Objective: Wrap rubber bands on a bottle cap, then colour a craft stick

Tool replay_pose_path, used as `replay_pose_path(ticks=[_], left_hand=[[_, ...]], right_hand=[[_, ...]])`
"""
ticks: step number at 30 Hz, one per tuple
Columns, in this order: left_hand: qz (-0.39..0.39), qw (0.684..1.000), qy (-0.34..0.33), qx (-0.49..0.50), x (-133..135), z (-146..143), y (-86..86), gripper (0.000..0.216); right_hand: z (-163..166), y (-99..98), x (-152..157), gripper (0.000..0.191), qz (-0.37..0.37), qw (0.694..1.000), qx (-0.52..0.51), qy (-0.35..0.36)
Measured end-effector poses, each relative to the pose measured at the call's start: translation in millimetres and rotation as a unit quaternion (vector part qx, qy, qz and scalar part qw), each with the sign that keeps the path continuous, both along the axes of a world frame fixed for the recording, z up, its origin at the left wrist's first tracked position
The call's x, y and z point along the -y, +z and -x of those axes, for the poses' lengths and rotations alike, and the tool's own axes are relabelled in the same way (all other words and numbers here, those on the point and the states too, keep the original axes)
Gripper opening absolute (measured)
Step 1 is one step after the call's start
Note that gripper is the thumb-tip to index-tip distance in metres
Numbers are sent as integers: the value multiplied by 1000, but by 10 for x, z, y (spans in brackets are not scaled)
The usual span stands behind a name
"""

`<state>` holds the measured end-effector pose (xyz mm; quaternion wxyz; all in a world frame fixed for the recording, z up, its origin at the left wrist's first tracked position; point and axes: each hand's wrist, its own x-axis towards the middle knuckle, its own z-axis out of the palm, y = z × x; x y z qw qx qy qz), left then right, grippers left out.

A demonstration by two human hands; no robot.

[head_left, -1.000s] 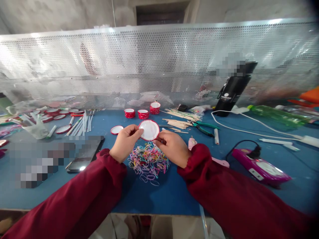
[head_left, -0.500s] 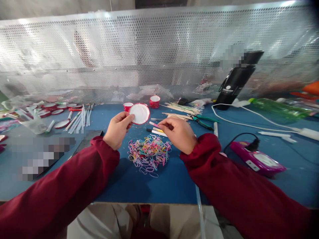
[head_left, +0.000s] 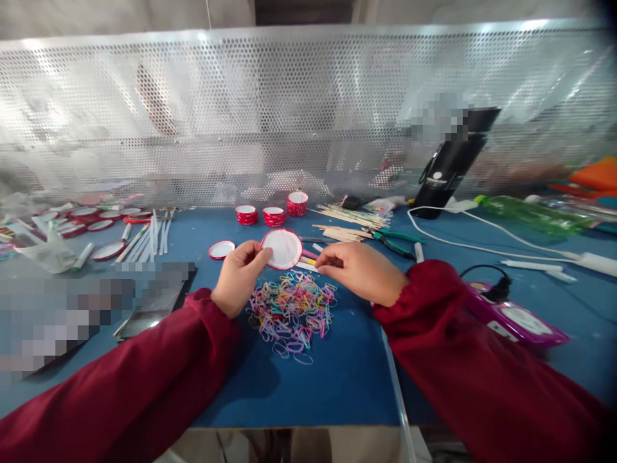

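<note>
A blue-topped table [head_left: 337, 360] fills the lower view, its front edge pale and thin. Along its far side stands a perforated metal screen [head_left: 289, 116] — silver, full of small round holes — running the whole width, with blurred shapes showing dimly through it. Above the screen a rough grey wall [head_left: 120, 13] shows, broken in the middle by a dark opening [head_left: 303, 9]. The light is bright and even — glare lies along the screen's top edge, soft shadows on the blue surface.

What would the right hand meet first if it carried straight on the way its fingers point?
Probably the coloured sticks just ahead of the right hand, then the disc held by the left hand; depth is unclear.
</note>
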<state>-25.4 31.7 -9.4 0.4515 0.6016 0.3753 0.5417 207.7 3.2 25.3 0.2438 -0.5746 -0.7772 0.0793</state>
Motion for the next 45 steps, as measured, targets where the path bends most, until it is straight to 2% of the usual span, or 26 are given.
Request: replay_pose_path(ticks=[11,16,21,23,27,36,40,45], left_hand=[[-30,999,25,-33,-38,22,-41,25],[-36,998,38,-37,-50,44,-9,25],[-46,998,39,-33,-64,62,4,24],[-47,998,39,-28,-72,69,3,24],[-45,998,40,-14,-76,76,14,25],[-34,999,42,-5,-94,85,21,26],[-44,998,40,-15,-109,86,-12,25],[-52,998,39,-13,-137,76,-47,27]], right_hand=[[69,-49,-9,10,-12,999,-9,46],[176,-100,19,4,-23,986,-28,161],[248,-243,43,38,-12,971,10,238],[260,-278,36,35,-1,970,20,241],[266,-260,11,14,22,976,12,217],[245,-191,31,12,-73,981,-47,172],[293,-189,73,3,-90,976,-57,192],[392,-232,116,6,-88,964,-64,244]])
